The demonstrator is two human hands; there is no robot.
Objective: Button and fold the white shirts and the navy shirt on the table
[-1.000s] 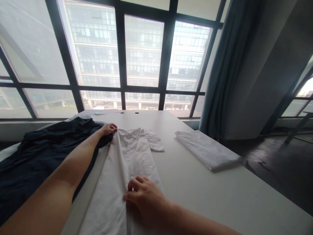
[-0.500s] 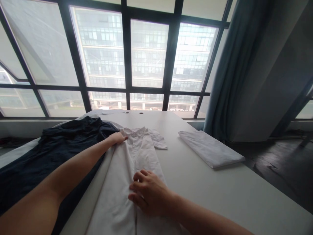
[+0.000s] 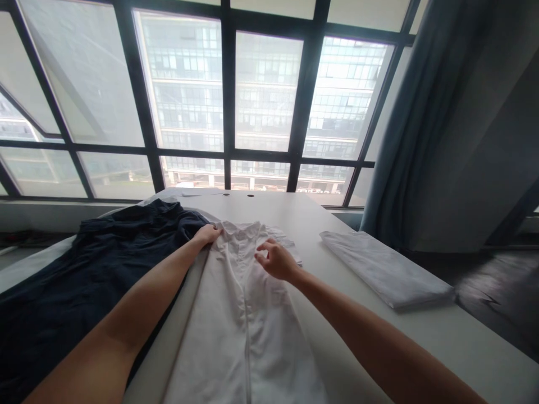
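Note:
A white shirt lies lengthwise on the white table, its collar toward the window and its front opening running down the middle. My left hand is closed on the shirt's left shoulder edge beside the collar. Over the right side of the chest, near the short sleeve, is my right hand. Its fingers are curved and apart, with nothing in them; whether the fingertips touch the cloth I cannot tell.
A dark navy garment is spread along the left side. On the right of the table lies a folded white garment. Windows stand beyond the far edge, with a blue-grey curtain at right.
My right hand has moved up from the middle of the shirt front toward the right shoulder. My left hand stays at the left shoulder. The view has shifted slightly.

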